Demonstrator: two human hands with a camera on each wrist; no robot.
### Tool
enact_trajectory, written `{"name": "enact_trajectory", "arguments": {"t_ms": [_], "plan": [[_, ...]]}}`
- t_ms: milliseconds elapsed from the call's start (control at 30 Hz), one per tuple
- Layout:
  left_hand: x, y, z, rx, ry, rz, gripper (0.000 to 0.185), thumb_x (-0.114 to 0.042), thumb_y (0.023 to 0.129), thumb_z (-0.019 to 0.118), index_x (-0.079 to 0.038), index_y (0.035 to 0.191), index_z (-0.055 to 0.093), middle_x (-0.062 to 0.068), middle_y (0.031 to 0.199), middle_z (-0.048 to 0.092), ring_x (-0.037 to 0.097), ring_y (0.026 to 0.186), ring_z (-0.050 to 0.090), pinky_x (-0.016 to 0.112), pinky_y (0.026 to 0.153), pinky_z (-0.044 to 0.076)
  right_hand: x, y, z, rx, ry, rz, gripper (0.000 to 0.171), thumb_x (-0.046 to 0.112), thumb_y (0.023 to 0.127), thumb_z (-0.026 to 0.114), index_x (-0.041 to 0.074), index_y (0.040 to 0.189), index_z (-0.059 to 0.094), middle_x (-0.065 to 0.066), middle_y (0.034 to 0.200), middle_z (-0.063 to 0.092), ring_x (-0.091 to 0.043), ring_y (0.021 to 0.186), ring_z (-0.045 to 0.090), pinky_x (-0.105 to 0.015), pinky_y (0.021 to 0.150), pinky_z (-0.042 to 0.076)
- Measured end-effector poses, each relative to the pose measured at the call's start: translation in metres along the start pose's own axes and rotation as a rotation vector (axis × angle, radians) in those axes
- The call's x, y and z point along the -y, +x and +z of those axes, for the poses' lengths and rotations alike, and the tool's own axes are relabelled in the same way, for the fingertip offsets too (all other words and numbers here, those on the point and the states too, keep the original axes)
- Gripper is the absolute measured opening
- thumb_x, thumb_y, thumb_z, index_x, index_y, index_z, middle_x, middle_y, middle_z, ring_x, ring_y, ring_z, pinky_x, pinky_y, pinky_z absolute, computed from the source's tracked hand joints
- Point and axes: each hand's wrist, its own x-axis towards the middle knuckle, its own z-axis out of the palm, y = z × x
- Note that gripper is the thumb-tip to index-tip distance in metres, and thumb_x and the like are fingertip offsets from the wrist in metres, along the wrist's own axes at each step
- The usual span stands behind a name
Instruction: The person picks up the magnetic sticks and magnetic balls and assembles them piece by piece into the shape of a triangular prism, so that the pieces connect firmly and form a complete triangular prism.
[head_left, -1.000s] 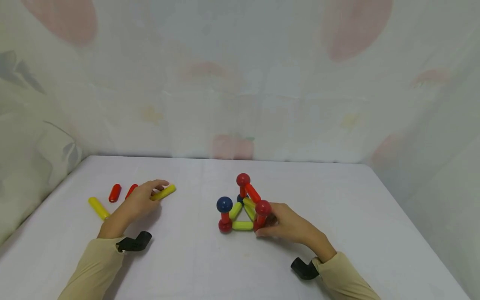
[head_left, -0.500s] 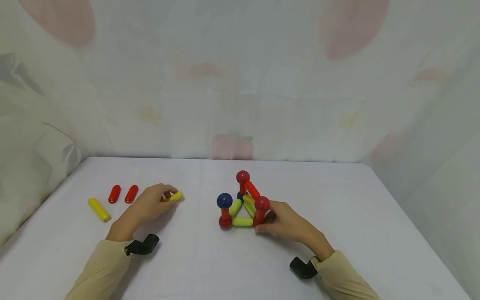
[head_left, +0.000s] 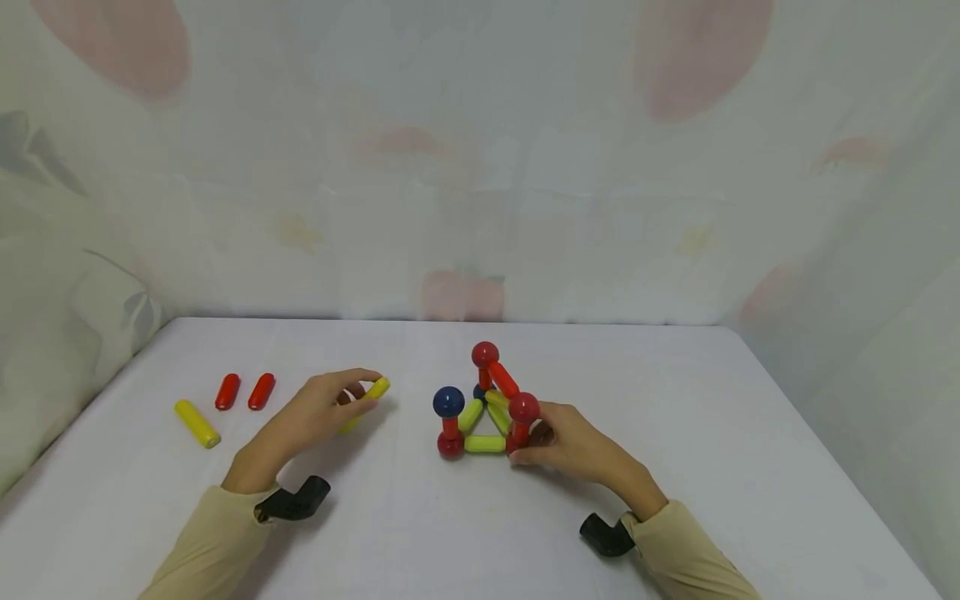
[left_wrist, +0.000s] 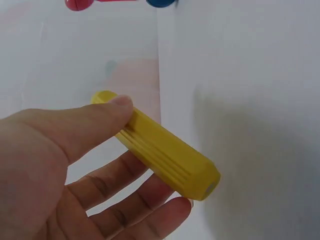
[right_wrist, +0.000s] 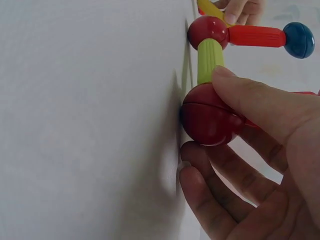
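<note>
My left hand (head_left: 318, 410) pinches a long yellow magnetic rod (left_wrist: 167, 150) between thumb and fingers, held over the table with its shadow beside it. To the right stands a frame of rods and balls, its base a triangle of yellow-green rods (head_left: 485, 444). Upright red rods rise from the base, topped by a blue ball (head_left: 448, 402) and two red balls (head_left: 485, 354); a slanting red rod (head_left: 503, 380) joins those two. My right hand (head_left: 576, 442) grips the base's near right red ball (right_wrist: 210, 117), thumb reaching onto the adjoining yellow-green rod. The hand partly hides that corner.
On the table's left lie two short red rods (head_left: 262, 392) and another long yellow rod (head_left: 197, 423). White cloth (head_left: 420, 533) covers the table. A patterned curtain (head_left: 600, 208) hangs behind it and along both sides.
My left hand has moved right, away from the red rods, carrying the yellow rod, which has turned to a steeper slant. The right hand keeps its grip on the frame, which has hardly moved.
</note>
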Motion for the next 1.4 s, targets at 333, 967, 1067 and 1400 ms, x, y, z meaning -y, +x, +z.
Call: {"name": "enact_trajectory", "arguments": {"t_ms": [333, 967, 1067, 1400], "plan": [[-0.008, -0.001, 0.004, -0.001, -0.08, 0.07, 0.045, -0.023, 0.095, 0.066, -0.012, 0.138, 0.056, 0.015, 0.116, 0.067, 0.028, 0.103, 0.062, 0.034, 0.078, 0.058, -0.002, 0.002, 0.001, 0.008, 0.024, -0.011, 0.03, 0.022, 0.084, 0.081, 0.015, 0.107, 0.063, 0.003, 0.097, 0.07, -0.011, 0.086, 0.067, -0.021, 0.078, 0.054], [-0.03, -0.003, 0.02, -0.163, -0.27, 0.194, 0.038, -0.018, 0.095, 0.067, -0.009, 0.131, 0.057, 0.014, 0.106, 0.071, 0.021, 0.086, 0.068, 0.021, 0.069, 0.056, -0.002, 0.003, 0.001, 0.003, 0.023, 0.014, 0.033, 0.024, 0.083, 0.081, 0.015, 0.109, 0.063, 0.003, 0.098, 0.069, -0.012, 0.087, 0.066, -0.021, 0.077, 0.054], [-0.034, -0.006, 0.018, -0.164, -0.311, 0.209, 0.036, -0.019, 0.096, 0.065, -0.011, 0.13, 0.055, 0.015, 0.106, 0.071, 0.023, 0.084, 0.068, 0.025, 0.067, 0.057, -0.002, 0.003, 0.002, 0.004, 0.026, 0.02, 0.034, 0.024, 0.083, 0.081, 0.015, 0.11, 0.063, 0.003, 0.098, 0.069, -0.012, 0.087, 0.067, -0.021, 0.077, 0.054], [-0.055, -0.017, 0.013, -0.422, -0.408, 0.232, 0.036, -0.02, 0.098, 0.063, -0.006, 0.129, 0.055, 0.014, 0.107, 0.074, 0.014, 0.079, 0.072, 0.019, 0.073, 0.057, -0.003, 0.004, 0.002, 0.01, 0.024, 0.015, 0.035, 0.024, 0.083, 0.081, 0.014, 0.111, 0.063, 0.002, 0.098, 0.069, -0.013, 0.087, 0.066, -0.022, 0.077, 0.054]]}}
